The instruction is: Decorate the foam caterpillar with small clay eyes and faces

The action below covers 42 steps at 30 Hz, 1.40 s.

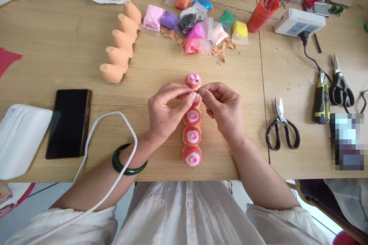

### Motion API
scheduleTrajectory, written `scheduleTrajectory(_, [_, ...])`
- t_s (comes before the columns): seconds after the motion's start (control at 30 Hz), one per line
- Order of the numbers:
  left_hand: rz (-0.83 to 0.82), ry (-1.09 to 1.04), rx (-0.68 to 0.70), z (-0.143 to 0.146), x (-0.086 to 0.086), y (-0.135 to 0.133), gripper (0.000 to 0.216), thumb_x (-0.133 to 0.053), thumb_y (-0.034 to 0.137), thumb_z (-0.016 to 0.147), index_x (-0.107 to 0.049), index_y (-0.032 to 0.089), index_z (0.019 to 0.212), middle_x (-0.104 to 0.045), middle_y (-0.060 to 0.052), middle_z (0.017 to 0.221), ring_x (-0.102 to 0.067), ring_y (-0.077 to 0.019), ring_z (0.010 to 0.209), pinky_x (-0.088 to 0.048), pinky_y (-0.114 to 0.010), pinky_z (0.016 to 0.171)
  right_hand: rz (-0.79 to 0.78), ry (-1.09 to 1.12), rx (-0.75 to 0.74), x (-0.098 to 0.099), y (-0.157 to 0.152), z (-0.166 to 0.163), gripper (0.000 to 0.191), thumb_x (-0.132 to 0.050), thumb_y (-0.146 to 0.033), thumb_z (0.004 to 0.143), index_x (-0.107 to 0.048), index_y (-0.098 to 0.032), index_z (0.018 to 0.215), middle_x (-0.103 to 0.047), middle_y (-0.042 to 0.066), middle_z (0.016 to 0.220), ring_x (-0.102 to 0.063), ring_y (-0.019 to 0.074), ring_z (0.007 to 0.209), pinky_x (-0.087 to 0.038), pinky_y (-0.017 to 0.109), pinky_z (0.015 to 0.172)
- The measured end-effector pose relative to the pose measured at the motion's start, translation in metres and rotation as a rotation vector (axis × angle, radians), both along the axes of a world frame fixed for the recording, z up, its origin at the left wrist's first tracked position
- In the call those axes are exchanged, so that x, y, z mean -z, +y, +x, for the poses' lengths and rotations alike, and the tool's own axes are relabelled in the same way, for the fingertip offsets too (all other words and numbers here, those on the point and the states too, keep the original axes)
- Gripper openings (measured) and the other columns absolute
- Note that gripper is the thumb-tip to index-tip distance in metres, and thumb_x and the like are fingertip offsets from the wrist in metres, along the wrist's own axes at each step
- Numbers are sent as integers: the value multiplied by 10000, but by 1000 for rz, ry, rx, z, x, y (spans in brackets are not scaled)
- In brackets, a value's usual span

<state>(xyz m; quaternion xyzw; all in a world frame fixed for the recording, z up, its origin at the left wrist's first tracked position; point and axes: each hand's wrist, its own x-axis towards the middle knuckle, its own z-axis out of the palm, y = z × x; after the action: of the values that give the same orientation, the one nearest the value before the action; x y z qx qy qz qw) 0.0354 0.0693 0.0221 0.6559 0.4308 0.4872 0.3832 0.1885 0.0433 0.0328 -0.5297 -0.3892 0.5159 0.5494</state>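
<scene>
A row of several orange clay rounds (192,136) with red, white and pink rings on top lies in a line on the wooden table (69,42). My left hand (168,109) and my right hand (222,106) meet over the second round from the far end. Both pinch a tiny dark bit of clay (197,92) between thumb and fingertips. The farthest round (192,80) shows a small dark dot on its edge. A green bangle (126,160) circles my left wrist.
Bags of coloured clay (198,23) lie at the back, orange clay cones (119,44) to the left. A black phone (69,122), white device (20,138) and cable (109,153) are left. Scissors (281,128), pliers (321,99), power strip (299,23) and red cup (261,13) are right.
</scene>
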Motion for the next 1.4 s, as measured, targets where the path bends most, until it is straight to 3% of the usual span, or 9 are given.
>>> scheduleTrajectory(0.3, [-9, -67, 10, 0, 5, 2, 104, -785, 341, 941, -802, 258, 881, -786, 6, 906, -718, -152, 863, -590, -301, 803, 13, 37, -46, 0, 0, 0, 442, -846, -598, 806, -701, -187, 877, -623, -28, 696, -530, 79, 601, -406, 207, 480])
scheduleTrajectory(0.67, [-40, -85, -2, 1, 5, 1, 117, -780, 354, 943, -795, 269, 864, -775, 18, 871, -717, -153, 844, -595, -304, 804, 91, -114, -4, 6, 0, -2, 380, -836, -543, 835, -682, -197, 852, -644, -31, 681, -476, 74, 551, -382, 234, 497])
scheduleTrajectory(0.97, [-145, -95, -16, 1, 4, 0, 296, -717, 494, 973, -771, 238, 835, -775, -7, 860, -727, -173, 845, -590, -314, 797, 56, -91, -6, 2, -1, -2, 327, -825, -488, 858, -674, -198, 857, -623, -34, 694, -511, 79, 578, -400, 227, 496])
scheduleTrajectory(1.13, [-139, -132, 45, 0, 6, 1, 155, -802, 403, 913, -799, 248, 907, -784, -8, 935, -733, -173, 891, -607, -311, 830, 17, -26, -23, -1, 0, 0, 411, -854, -568, 808, -671, -201, 842, -626, -28, 711, -523, 82, 595, -399, 216, 476])
scheduleTrajectory(1.4, [-114, -98, 10, -1, 8, 2, 98, -791, 352, 921, -811, 256, 932, -785, -2, 955, -734, -168, 936, -601, -305, 871, 14, -4, 10, 1, -1, -1, 378, -828, -552, 846, -685, -209, 917, -613, -30, 708, -549, 88, 608, -409, 214, 478])
